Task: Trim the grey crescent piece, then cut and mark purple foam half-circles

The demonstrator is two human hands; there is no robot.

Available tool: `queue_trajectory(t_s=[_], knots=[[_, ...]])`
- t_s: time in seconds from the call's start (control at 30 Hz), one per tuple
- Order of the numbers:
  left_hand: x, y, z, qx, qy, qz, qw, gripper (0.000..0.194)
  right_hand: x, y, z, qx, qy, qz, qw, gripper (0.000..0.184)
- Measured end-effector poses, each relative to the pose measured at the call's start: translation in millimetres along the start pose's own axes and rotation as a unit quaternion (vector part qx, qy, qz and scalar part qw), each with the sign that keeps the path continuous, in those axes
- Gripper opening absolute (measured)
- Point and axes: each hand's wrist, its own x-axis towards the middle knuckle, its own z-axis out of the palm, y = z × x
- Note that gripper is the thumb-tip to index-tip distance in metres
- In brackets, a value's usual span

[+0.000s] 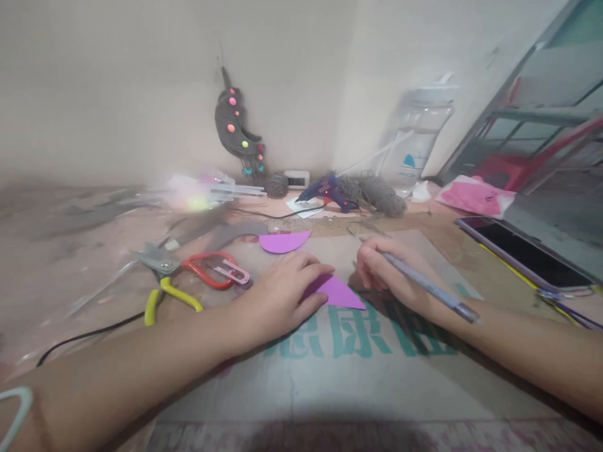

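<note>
My left hand [294,289] lies over a pointed piece of purple paper [340,293], its thumb and fingers pinning it on the printed sheet. Part of that piece is hidden under the palm. A second purple piece, a half-round of paper [285,242], rests just beyond my left knuckles. My right hand [384,270] is closed around a grey-lilac pen [426,289], whose back end slants toward my right forearm. The pen's tip points away from me, apart from the purple paper. Beneath both hands spreads a pale sheet [348,389] with green lettering.
Yellow-handled pliers [172,292] and red-handled scissors [207,270] lie left of my hand. Behind stand a blue glue gun [325,190], grey yarn [379,194] and a clear bottle [414,135]. A phone [522,251] is at right. A dark crescent ornament [230,122] hangs on the wall.
</note>
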Motion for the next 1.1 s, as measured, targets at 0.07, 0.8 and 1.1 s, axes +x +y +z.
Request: queue_trajectory(t_s=[0.07, 0.8, 1.1], knots=[[-1, 0, 0.0, -0.019, 0.009, -0.01, 1.0, 0.036, 4, 3, -6, -0.002, 0.035, 0.01, 0.999, 0.043], [0, -11, 5.3, 0.022, 0.053, -0.077, 0.995, 0.034, 8, 32, -70, 0.34, -0.458, 0.087, 0.817, 0.041], [-2, -5, 1.7, -0.029, 0.096, -0.057, 0.993, 0.036, 7, 16, -33, 0.119, 0.002, 0.055, 0.991, 0.026]])
